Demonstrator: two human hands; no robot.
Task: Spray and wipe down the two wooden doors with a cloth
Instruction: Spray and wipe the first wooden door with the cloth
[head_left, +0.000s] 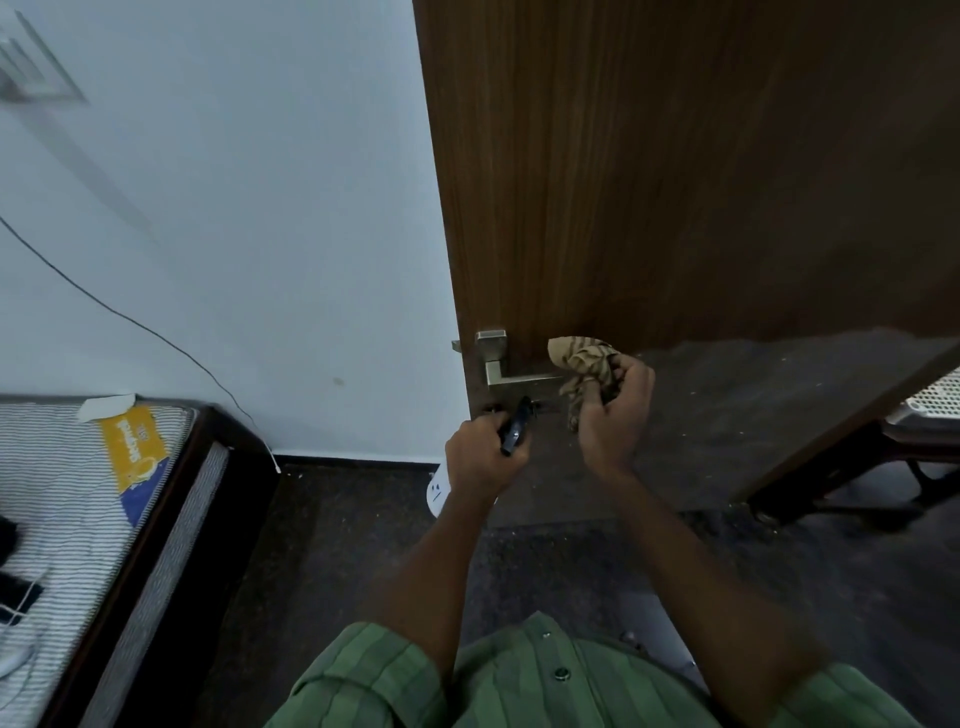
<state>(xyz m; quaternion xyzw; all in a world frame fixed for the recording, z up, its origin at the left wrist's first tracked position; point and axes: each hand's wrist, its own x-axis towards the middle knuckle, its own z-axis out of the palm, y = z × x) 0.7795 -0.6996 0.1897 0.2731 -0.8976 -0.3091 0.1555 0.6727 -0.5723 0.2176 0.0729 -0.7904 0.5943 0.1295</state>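
A brown wooden door (675, 156) stands open ahead of me, with a silver lever handle (498, 364) near its left edge. My right hand (615, 410) grips a crumpled striped beige cloth (584, 364), held against the end of the handle. My left hand (485, 457) holds a spray bottle by its black trigger head (514, 426). The bottle's white body (436, 491) hangs below my wrist, mostly hidden. The second door is not in view.
A pale wall (234, 234) is left of the door, with a thin cable running down it. A bed with a striped mattress (62, 493) fills the lower left. A dark chair (883, 457) stands at the right. The floor is dark and speckled.
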